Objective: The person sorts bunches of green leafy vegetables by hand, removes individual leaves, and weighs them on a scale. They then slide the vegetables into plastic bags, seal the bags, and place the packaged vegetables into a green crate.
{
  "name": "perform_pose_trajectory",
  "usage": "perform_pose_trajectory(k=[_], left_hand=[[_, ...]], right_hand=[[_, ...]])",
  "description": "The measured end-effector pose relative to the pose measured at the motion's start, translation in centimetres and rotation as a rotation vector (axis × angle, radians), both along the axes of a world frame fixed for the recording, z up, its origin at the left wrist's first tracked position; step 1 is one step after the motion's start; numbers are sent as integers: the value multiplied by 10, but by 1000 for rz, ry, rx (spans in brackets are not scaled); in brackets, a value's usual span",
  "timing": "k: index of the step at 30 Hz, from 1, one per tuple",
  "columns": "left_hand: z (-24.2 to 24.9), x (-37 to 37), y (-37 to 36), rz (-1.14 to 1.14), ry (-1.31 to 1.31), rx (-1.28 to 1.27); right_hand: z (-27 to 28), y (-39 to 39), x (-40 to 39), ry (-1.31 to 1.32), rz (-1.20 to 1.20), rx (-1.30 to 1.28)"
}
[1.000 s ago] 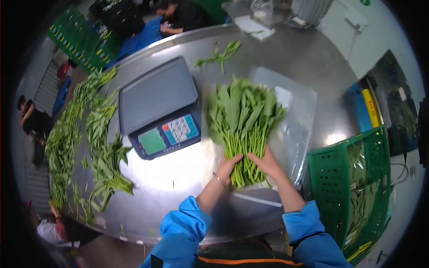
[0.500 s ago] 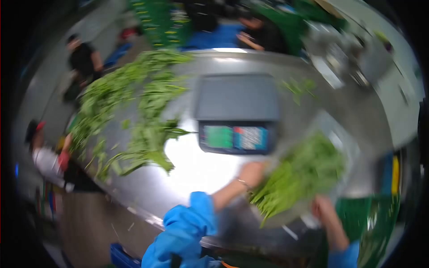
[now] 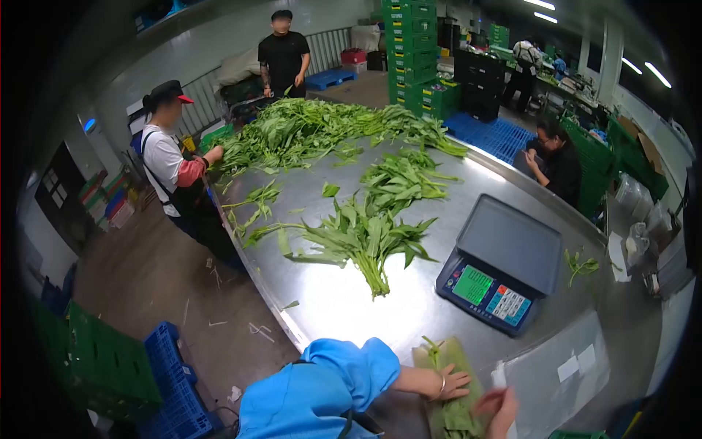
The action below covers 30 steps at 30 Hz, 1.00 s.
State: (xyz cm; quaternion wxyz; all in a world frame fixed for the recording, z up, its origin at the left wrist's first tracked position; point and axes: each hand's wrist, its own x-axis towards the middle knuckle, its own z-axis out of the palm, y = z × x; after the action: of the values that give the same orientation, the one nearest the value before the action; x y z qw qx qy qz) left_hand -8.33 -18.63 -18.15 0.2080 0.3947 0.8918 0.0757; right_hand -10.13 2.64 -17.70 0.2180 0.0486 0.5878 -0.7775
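My left hand (image 3: 455,382), with a bracelet at the wrist, lies with its fingers spread on a plastic bag of greens (image 3: 444,353) at the table's near edge. Just right of it my right hand (image 3: 499,411) is raised by the bag's side, its fingers curled and partly blurred; what they hold, if anything, cannot be made out. A flat clear plastic bag (image 3: 541,373) with white labels lies to the right. Beyond my hands stands a digital scale (image 3: 512,245) with nothing on its plate. A loose bunch of leafy greens (image 3: 365,238) rests left of the scale.
A long pile of greens (image 3: 292,132) covers the far side of the metal table (image 3: 329,304). One person (image 3: 164,154) touches the pile at left; another (image 3: 284,58) stands behind it. A seated person (image 3: 559,161) is beyond the scale. Green crates (image 3: 110,358) stand lower left.
The view has swung left and up. The greens at my hands now lie inside a bag near the table's edge, left hand on top; before, they were spread between both hands.
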Motion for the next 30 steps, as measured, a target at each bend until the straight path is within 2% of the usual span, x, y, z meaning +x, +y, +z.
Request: perform_pose_trajectory(k=[1, 2, 3, 4, 5, 6, 7, 8, 9, 10, 11, 12, 13, 14, 15, 17, 18, 19, 21, 22, 23, 24, 25, 26, 27, 29, 30], left_hand=[[5, 0, 1, 61, 14, 51], [11, 2, -1, 125, 31, 102], [25, 12, -5, 276, 196, 142], [38, 30, -6, 291, 206, 158], [54, 48, -8, 706, 273, 225], [58, 62, -4, 1118, 299, 288], [42, 65, 4, 1123, 254, 297], [12, 67, 17, 1484, -23, 582], [-15, 73, 37, 1840, -343, 864], [-28, 75, 45, 1804, -485, 1032], [-36, 70, 41, 1756, -602, 1202], [-45, 63, 48, 1766, -637, 1213], [-53, 55, 59, 1829, -555, 1057], [-62, 54, 68, 1873, -470, 895], [-77, 61, 71, 1870, -498, 898], [-100, 74, 64, 1605, -443, 1275], [-39, 90, 14, 1455, -681, 1003], [-43, 108, -12, 1342, -597, 734], [-29, 139, -116, 1067, -706, 493], [-69, 160, -176, 1069, -477, 400], [-54, 152, -231, 971, -388, -294], [-108, 175, -306, 1667, -109, -11], [3, 171, -298, 1719, 749, -411], [38, 161, -298, 1620, 912, -407], [51, 145, -298, 1508, 1074, -384], [0, 109, -257, 1347, 755, 351], [-14, 85, -202, 1324, 547, 577]], right_hand=[[0, 0, 2, -17, 0, 8], [4, -2, 5, 15, 133, 208], [11, -4, 8, 46, 268, 412], [19, -7, -5, 104, 413, 619], [28, -12, -29, 179, 562, 833], [27, -13, -44, 178, 582, 856], [16, -11, -44, 110, 560, 674], [12, -2, -34, 26, 525, 504], [43, -11, -24, 29, 667, 562], [73, -28, -12, 33, 815, 614], [78, -32, 2, 344, 978, 879], [78, -39, 15, 686, 1132, 1115], [81, -58, 35, 661, 1153, 1130], [83, -81, 56, 662, 1118, 1462], [83, -93, 68, 658, 1060, 1793], [65, -83, 52, 698, 994, 1744], [59, -75, 39, 752, 922, 1679], [61, -63, 26, 744, 911, 1500], [85, -55, 10, 624, 856, 1239], [92, -50, 9, 615, 829, 1248], [97, -43, 10, 544, 809, 1226], [104, -37, 15, 473, 789, 1201], [114, -31, 27, 529, 725, 1196], [120, -25, 39, 509, 686, 1208], [127, -18, 53, 471, 620, 1190], [133, -1, 84, 382, 456, 1177], [131, 8, 100, 327, 360, 1214]])
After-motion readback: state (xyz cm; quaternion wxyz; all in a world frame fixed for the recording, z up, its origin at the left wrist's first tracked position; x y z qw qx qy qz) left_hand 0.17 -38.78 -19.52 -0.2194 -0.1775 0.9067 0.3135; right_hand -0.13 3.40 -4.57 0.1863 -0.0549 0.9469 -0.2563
